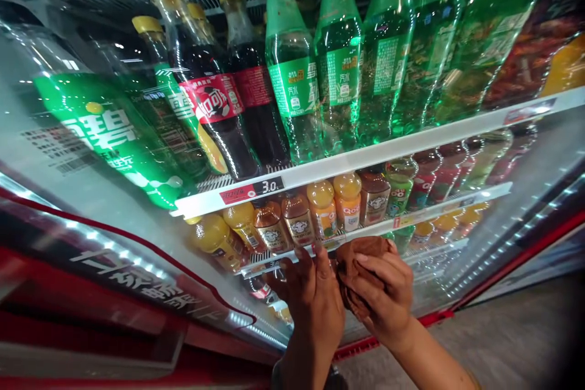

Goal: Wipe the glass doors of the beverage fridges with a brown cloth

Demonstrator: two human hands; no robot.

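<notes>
My right hand [388, 295] is closed on a crumpled brown cloth [354, 262], fingers pressed over its folds. Beside it, my left hand [315, 298] is held up with its fingers stretched out and apart, with the thumb side close to the cloth. Whether the left hand touches the cloth is hard to tell. Both hands are in front of the lower shelves of a drinks fridge. Behind the fingers stand small bottles with brown labels [299, 225] and orange drink bottles [348, 204].
The upper shelf edge [365, 149] carries a 3.0 price tag [269, 186]. On that shelf stand green soda bottles [292, 85] and cola bottles [214, 97]. A large green-labelled bottle [109, 134] leans in view at left. The red door frame [137, 311] runs along the lower left, with grey floor [503, 341] at lower right.
</notes>
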